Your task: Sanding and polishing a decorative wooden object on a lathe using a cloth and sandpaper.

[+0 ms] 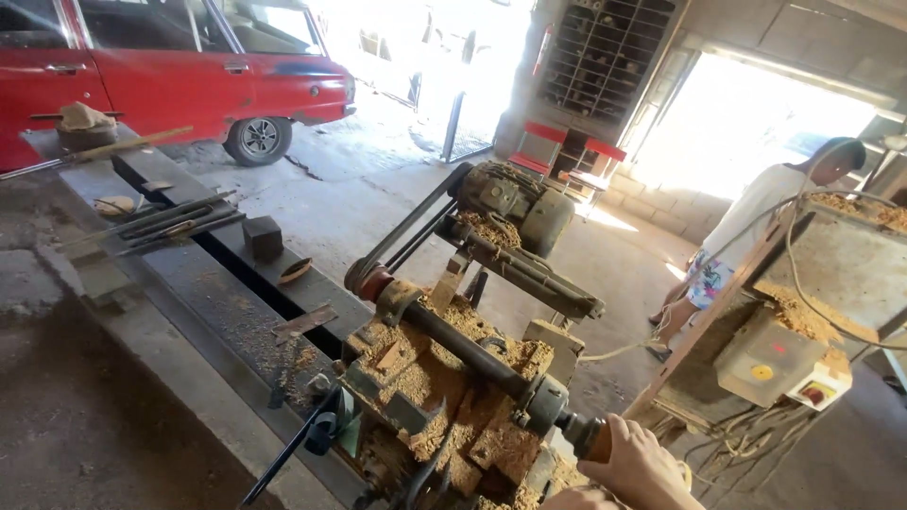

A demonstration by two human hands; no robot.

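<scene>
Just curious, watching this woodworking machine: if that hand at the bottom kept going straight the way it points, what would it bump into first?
The right hand points up-left along the dark metal shaft. It already touches the shaft's brown end piece, so that comes first, then the grey collar behind it. Depth is hard to judge.

The lathe [453, 378] is dull, grimy metal, its bed heaped with coarse pale wood shavings [425, 378], and its dark shaft [463, 345] looks smooth and matt; the right hand [638, 467] closes on what seems to be a brown wooden handle [595, 442], though the view there is cramped. The long bench [189, 283] is rough grey metal or concrete, dusty, bearing rusty rods [161, 222] and a dark block [263, 238]. The red car [189, 66] has glossy paint.
</scene>
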